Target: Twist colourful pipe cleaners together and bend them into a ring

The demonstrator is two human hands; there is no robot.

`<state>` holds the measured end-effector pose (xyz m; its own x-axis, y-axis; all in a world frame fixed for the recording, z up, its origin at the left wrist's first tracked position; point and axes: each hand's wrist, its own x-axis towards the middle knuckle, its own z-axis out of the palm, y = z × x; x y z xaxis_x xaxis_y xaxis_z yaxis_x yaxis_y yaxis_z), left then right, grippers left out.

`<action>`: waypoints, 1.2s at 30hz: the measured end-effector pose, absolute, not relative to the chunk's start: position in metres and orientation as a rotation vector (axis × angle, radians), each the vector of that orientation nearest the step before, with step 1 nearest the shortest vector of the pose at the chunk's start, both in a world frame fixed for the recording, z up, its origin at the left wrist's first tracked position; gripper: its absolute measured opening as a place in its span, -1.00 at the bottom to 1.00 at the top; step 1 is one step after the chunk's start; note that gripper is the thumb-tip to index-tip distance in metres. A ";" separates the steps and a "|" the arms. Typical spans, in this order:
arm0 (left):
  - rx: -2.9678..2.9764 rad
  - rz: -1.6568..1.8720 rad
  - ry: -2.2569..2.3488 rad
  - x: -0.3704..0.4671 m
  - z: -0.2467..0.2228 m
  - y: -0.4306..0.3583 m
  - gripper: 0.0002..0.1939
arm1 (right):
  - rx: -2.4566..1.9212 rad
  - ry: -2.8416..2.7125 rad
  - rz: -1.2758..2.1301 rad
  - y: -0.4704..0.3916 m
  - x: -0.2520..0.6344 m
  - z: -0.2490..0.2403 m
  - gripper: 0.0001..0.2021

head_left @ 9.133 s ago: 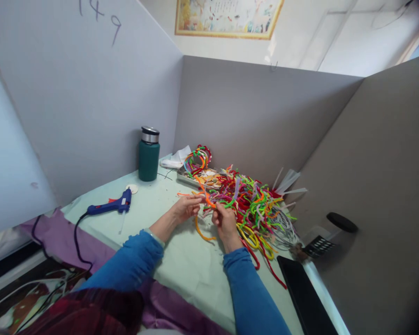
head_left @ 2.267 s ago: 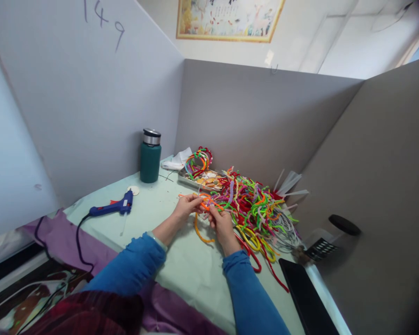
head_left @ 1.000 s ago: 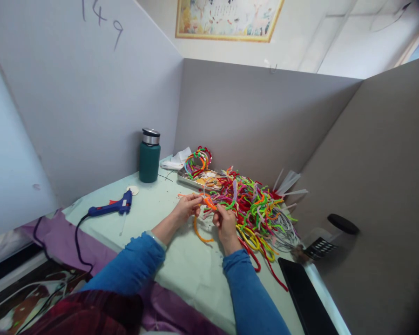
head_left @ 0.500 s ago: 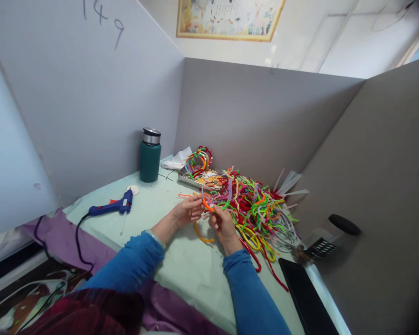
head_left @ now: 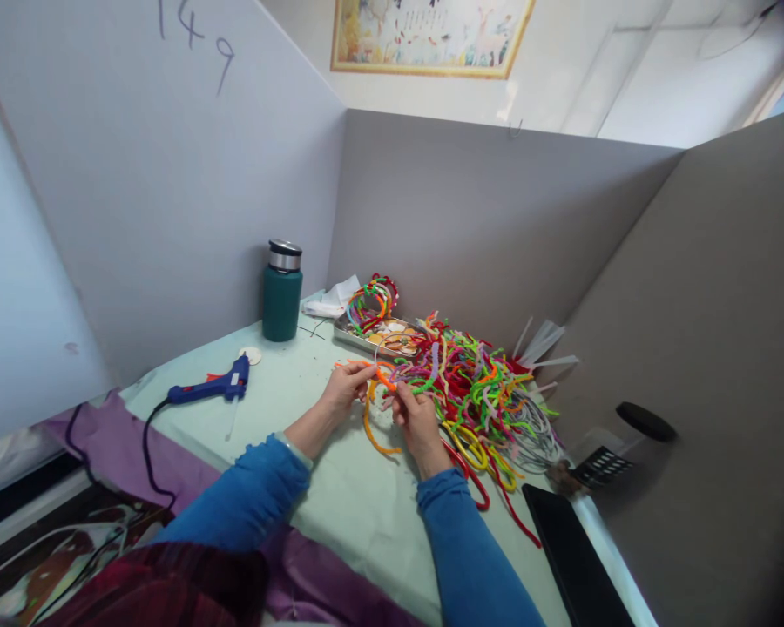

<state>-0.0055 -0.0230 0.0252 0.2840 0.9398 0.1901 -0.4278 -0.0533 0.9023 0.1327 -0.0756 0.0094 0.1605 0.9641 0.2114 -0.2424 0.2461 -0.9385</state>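
While pinched between both hands, orange pipe cleaner (head_left: 384, 376) now bent tighter at the near edge of the heap.

Compared with half a second ago, left hand (head_left: 345, 389) raised a little and drawn closer to right hand (head_left: 416, 416), thumb and fingertips of each pressed onto the orange strand just above the pale green table cover (head_left: 340, 496); loose orange tail (head_left: 374, 431) curling down onto the cover between the wrists. Judged as twisting or shaping in progress, not finished. Just beyond, tangled pile of coloured pipe cleaners (head_left: 480, 387), touching the right hand's far side. Farther back, metal tray (head_left: 351, 330), green flask (head_left: 280, 292); well to the left, blue glue gun (head_left: 210, 388), unmoved.
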 end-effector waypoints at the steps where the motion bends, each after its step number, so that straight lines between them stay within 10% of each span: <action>1: 1.130 1.238 0.614 -0.005 0.025 -0.023 -0.68 | -0.928 -1.024 1.046 -0.075 0.133 0.009 -0.59; 36: 1.777 1.476 1.265 -0.006 0.019 -0.021 -0.67 | -1.219 -1.322 0.550 -0.078 0.126 0.002 -0.58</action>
